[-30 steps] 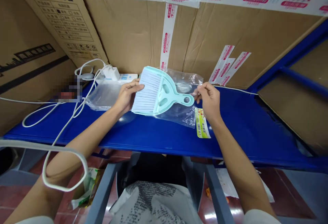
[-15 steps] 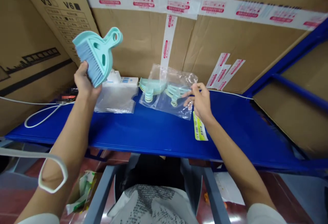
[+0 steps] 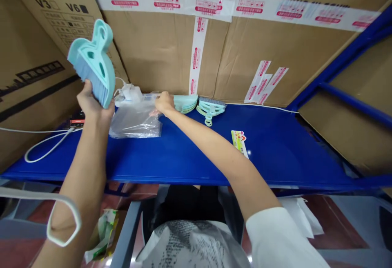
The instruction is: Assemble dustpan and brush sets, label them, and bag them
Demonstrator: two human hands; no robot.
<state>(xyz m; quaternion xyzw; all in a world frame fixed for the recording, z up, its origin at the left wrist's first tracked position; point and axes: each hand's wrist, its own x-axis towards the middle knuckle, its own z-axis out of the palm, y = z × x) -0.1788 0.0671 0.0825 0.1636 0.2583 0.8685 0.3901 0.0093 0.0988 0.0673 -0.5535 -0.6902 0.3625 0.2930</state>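
My left hand point(image 3: 95, 102) grips a light-blue dustpan and brush set point(image 3: 97, 61) by the bristle end and holds it raised, handle upward. At the right edge of a pile of clear plastic bags point(image 3: 134, 121), my right hand point(image 3: 164, 103) is closed on thin clear plastic; its fingertips are partly hidden. Just right of that hand stand nested dustpans point(image 3: 185, 103), partly covered by it. Beside them lie stacked hand brushes point(image 3: 210, 109) with grey bristles and ring handles. A yellow-green printed card point(image 3: 239, 142) lies on the blue table, partly behind my right forearm.
Large cardboard boxes point(image 3: 159, 55) wall off the back and left of the blue table point(image 3: 183, 153). A white object with a cable point(image 3: 130, 92) sits behind the bags. White cord point(image 3: 29, 153) loops at the left. A blue metal frame point(image 3: 346, 92) borders the right.
My right hand has swung left from the brushes to the bag pile, and the clear bag no longer covers the dustpans and brushes. The raised set has shifted left and turned more upright.
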